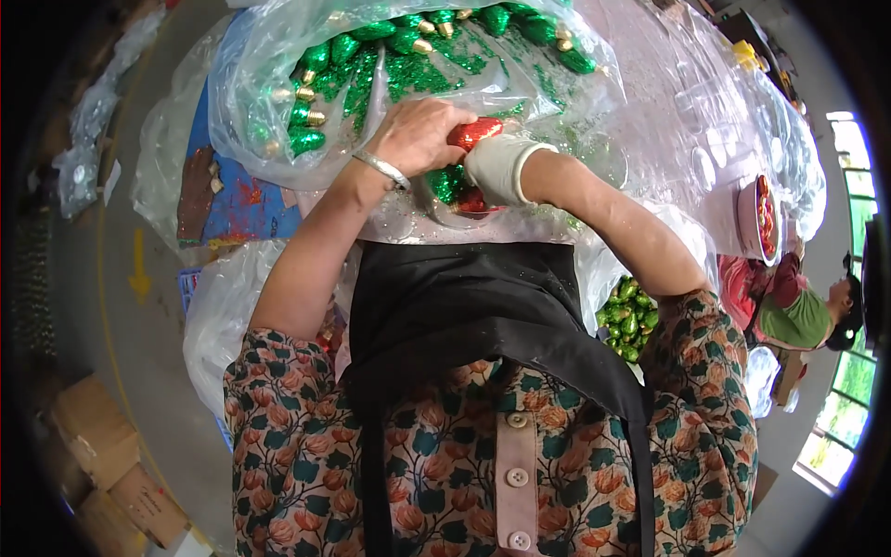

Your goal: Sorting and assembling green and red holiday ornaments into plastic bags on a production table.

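Over the near part of the worktable, a red glitter bulb-shaped ornament point(477, 133) sits between my two hands. My left hand point(418, 135), bare with a silver bangle at the wrist, curls its fingers against the ornament's left side; their tips are partly hidden. A white glove covers my right hand point(506, 168), which is closed around the right side of the same ornament. Just below the hands, green glitter point(449, 185) and a red piece show in what looks like a clear round dish; their shapes are partly covered.
Ahead, clear plastic sheeting point(255, 88) holds green glitter bulb ornaments point(344, 48) with gold caps and loose green flakes. Small green ornaments point(629, 320) fill a bag at right. A tub point(754, 219) of red pieces stands near a person in green point(794, 316). Cardboard boxes point(97, 432) lie left.
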Demonstrator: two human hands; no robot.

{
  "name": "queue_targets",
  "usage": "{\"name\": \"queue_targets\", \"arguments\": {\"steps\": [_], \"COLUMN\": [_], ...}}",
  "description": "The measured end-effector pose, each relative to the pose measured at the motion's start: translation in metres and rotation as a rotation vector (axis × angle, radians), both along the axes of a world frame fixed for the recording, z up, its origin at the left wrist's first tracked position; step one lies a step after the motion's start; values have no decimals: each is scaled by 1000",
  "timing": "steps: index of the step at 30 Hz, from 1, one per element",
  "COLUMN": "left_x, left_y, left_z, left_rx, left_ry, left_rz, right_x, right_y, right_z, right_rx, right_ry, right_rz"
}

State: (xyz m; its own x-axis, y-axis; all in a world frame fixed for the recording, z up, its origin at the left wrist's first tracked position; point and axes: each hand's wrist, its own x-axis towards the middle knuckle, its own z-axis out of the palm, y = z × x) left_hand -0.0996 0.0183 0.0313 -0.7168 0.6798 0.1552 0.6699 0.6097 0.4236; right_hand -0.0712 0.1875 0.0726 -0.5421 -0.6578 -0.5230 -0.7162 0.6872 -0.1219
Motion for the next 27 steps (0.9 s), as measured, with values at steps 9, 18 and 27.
{"name": "queue_targets", "arguments": {"steps": [9, 18, 27], "left_x": [-3, 7, -3], "left_y": [-6, -8, -16], "left_z": [6, 3, 2], "left_rx": [90, 95, 111], "left_ry": [-132, -143, -293], "left_rz": [-46, -21, -5], "right_x": [-5, 12, 21], "right_y": [107, 104, 70], "right_z": [-68, -123, 3], "right_rx": [-245, -283, -1228], "right_ry": [384, 437, -64], "right_rz": [-906, -832, -905]}}
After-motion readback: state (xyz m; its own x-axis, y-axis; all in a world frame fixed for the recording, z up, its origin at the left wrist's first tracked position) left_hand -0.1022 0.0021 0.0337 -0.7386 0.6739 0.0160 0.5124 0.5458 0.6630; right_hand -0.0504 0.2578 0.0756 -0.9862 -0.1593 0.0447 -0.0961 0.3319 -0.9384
